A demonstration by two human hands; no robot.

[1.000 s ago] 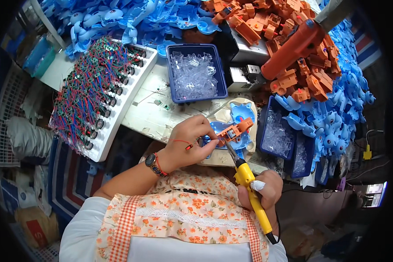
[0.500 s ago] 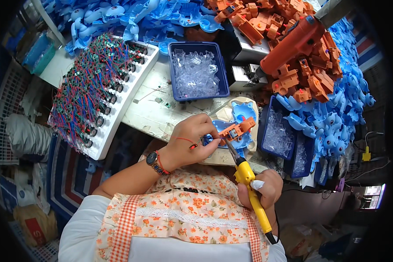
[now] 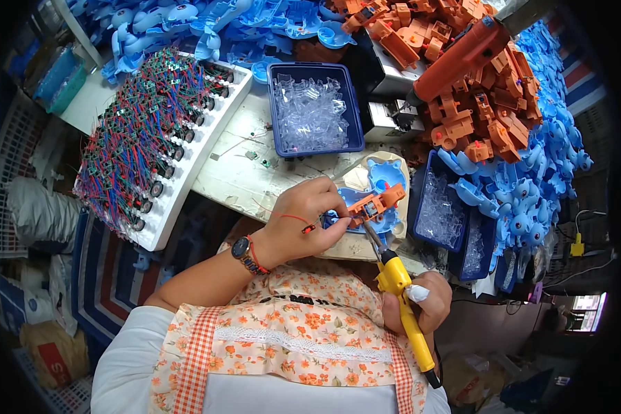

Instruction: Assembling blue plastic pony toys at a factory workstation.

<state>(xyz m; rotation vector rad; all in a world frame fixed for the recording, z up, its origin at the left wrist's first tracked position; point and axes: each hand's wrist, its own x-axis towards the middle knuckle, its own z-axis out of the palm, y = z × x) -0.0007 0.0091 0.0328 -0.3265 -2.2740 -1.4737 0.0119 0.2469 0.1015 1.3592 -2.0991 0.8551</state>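
One orange part [image 3: 385,199], at left fingers [image 3: 332,203], soldering iron [image 3: 395,277] in right fingers [image 3: 435,303]

Even light brightens the table [image 3: 229,181]; a window [image 3: 589,314] glares near four o'clock. Clear pieces [image 3: 309,116] glint at twelve. Shadow pools under the table at nine. Outer edges bend, soften and blacken.

Left grip [image 3: 307,217] has open tabletop [image 3: 231,172] leftward, blue bin [image 3: 324,150] blocking ahead.

Circuit boards [image 3: 145,131] lie left of the casing [image 3: 393,196].
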